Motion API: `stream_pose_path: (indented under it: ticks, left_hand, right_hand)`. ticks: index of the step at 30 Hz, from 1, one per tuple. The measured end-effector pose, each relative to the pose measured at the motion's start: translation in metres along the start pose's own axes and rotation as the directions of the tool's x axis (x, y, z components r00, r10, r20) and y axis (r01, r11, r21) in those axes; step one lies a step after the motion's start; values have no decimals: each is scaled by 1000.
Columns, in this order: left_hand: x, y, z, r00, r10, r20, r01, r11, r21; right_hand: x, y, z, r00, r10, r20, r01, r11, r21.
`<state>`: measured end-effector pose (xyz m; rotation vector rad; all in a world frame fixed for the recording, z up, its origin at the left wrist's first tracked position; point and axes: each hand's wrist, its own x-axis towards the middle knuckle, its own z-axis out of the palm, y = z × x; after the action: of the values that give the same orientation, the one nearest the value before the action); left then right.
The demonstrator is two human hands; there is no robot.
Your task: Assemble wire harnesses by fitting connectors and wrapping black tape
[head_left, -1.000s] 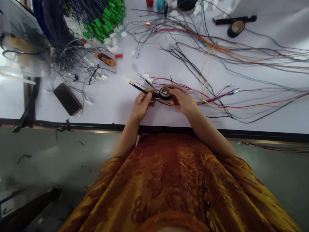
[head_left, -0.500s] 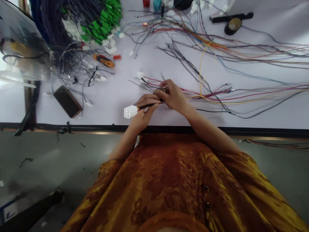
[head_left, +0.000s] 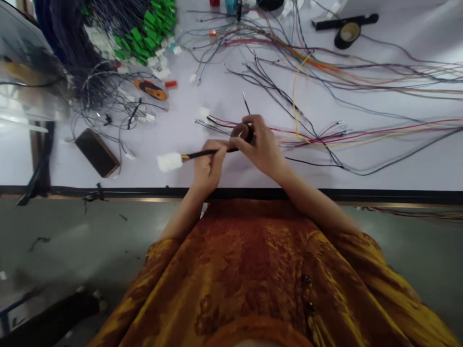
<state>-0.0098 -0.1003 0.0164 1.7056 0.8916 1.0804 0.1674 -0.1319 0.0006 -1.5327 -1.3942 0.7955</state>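
Observation:
Closed around a black-wrapped wire bundle (head_left: 202,153) is my left hand (head_left: 210,166), thumb and fingers pinching it. A white connector (head_left: 170,162) sticks out to the left at the bundle's end, with a little yellow and red wire bare beside it. My right hand (head_left: 263,147) grips a roll of black tape (head_left: 241,131) against the bundle, just right of my left hand. A dark wire with a metal tip (head_left: 246,102) points up beyond my right fingers. Red wires (head_left: 224,121) pass behind the tape roll.
A phone (head_left: 97,152) lies left, below an orange cutter (head_left: 151,89) and tangled wires. Green connectors (head_left: 152,31) are heaped at the back left. Loose wires (head_left: 325,67) spread across the right, near another tape roll (head_left: 347,35). The table edge (head_left: 361,195) runs before me.
The white connector and wrapped bundle have moved left and turned more level. My left hand has shifted slightly left. The tape roll shows more plainly in my right hand.

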Motion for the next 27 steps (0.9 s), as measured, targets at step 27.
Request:
stream_pose_path:
  ticks: [27]
  left_hand:
    - [0, -31, 13, 968, -250, -29, 233, 934, -272]
  right_hand:
    - [18, 17, -38, 804, 526, 277, -558, 505, 658]
